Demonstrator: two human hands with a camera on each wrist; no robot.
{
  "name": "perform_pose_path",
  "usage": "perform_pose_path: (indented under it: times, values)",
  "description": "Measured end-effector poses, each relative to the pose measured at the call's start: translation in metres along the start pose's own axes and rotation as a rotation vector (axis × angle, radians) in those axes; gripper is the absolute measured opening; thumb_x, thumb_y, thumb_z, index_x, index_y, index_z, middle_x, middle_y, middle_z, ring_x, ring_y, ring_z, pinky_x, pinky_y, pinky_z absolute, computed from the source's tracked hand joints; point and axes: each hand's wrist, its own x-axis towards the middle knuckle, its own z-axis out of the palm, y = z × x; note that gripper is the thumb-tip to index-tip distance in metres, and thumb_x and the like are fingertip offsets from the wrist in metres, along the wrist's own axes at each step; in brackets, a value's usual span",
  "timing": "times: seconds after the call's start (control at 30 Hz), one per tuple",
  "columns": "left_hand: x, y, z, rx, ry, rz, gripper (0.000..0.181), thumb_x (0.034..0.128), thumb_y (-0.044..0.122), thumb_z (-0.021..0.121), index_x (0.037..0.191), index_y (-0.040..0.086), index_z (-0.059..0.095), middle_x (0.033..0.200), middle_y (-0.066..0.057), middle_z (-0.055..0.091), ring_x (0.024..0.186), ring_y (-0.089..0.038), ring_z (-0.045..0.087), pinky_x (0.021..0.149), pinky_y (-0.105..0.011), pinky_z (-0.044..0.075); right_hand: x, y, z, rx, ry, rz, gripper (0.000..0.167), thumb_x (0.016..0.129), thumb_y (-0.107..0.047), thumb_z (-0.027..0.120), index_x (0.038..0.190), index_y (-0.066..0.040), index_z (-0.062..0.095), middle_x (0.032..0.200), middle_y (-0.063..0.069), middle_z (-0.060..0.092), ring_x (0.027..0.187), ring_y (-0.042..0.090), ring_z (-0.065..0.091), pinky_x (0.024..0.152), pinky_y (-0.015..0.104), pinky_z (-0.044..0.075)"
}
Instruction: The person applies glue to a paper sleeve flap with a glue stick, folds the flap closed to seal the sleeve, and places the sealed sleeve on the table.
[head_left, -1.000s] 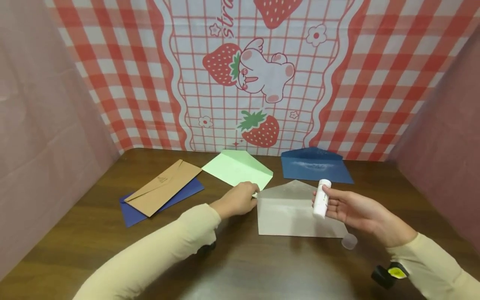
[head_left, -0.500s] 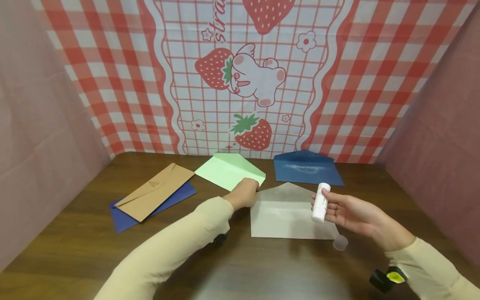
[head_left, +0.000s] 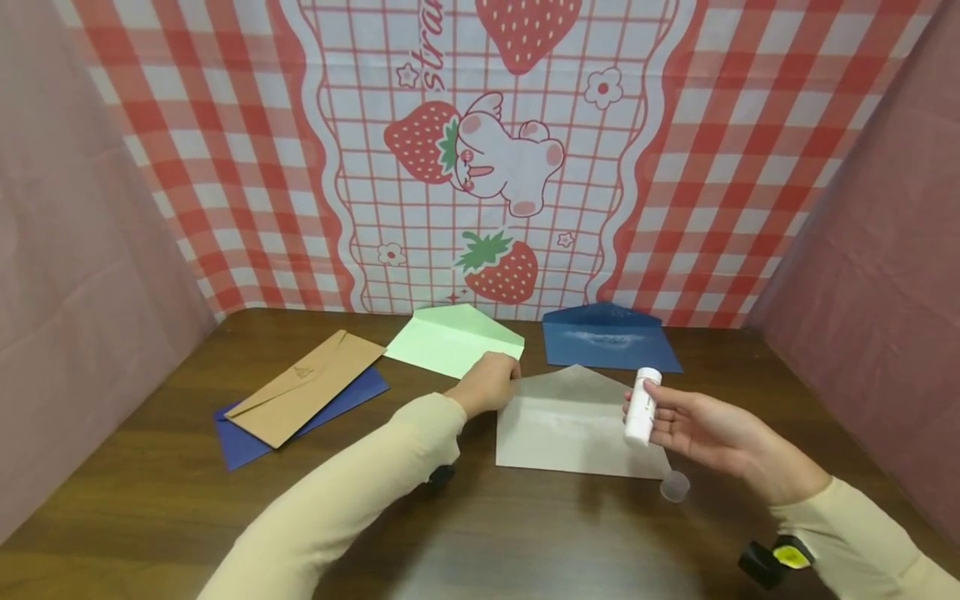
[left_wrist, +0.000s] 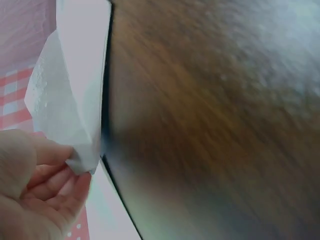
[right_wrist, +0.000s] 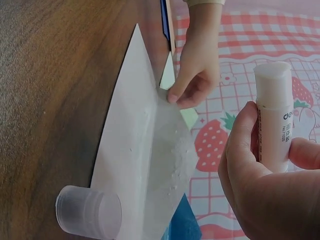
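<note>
An unsealed grey-white envelope [head_left: 558, 446] is laid on the wooden table [head_left: 487, 542] between the hands, its long axis run left to right and its unfolded flap [head_left: 573, 385] pointed away from the person. Its left end is the nearer to a hand: the flap's left corner is pinched between thumb and fingers of the left hand [head_left: 486, 385]. By the right hand [head_left: 708, 429] a white glue stick [head_left: 642, 408] is gripped near upright, held up over the envelope's right end and seen apart from the paper in the right wrist view. The two hands are kept well apart, with most of the envelope's length between them. Whitish smears are seen on the flap.

The right end is partly covered by the glue stick and fingertips, and a clear cap [head_left: 675, 487] is set at the near right corner; whether it is touched by the paper cannot be told. Just behind the left hand a mint-green envelope [head_left: 446, 337] is partly hidden; a dark blue envelope [head_left: 611, 343] is placed beyond the flap. Farther left, a kraft-brown envelope [head_left: 307, 392] is rested across a royal-blue envelope [head_left: 243, 450].
</note>
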Motion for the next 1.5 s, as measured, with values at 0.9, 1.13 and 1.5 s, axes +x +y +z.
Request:
perform_pose_path:
  times: [0.9,1.13,1.5]
  values:
    - [-0.094,-0.054,-0.036,-0.109,-0.024,0.004,0.017,0.0851,-0.008,0.06,0.089,0.004,0.072,0.084,-0.008,0.07,0.078,-0.015,0.062,0.067,-0.024,0.051,0.036,0.025,0.024,-0.32,0.061,0.044,0.026,0.099,-0.027,0.052,0.116,-0.007,0.054,0.103,-0.005,0.069,0.097,0.007,0.066,0.088,0.026,0.056]
    - [-0.11,-0.05,-0.033,-0.137,-0.037,0.033,0.018,0.084,-0.008,0.06,0.086,0.005,0.072,0.081,-0.008,0.07,0.076,-0.013,0.061,0.064,-0.022,0.05,0.051,0.034,0.055,-0.502,0.059,-0.004,0.05,0.098,-0.025,0.054,0.129,0.013,0.042,0.099,-0.004,0.068,0.091,0.007,0.069,0.087,0.026,0.057]
    - [-0.126,-0.043,-0.036,-0.154,-0.014,0.056,0.021,0.0796,-0.009,0.066,0.097,0.002,0.071,0.085,-0.01,0.072,0.08,-0.017,0.066,0.069,-0.021,0.053,0.088,0.054,0.107,-0.811,0.18,-0.154,0.045,0.088,-0.016,0.069,0.118,0.014,0.055,0.104,0.017,0.069,0.089,0.012,0.065,0.086,0.04,0.058]
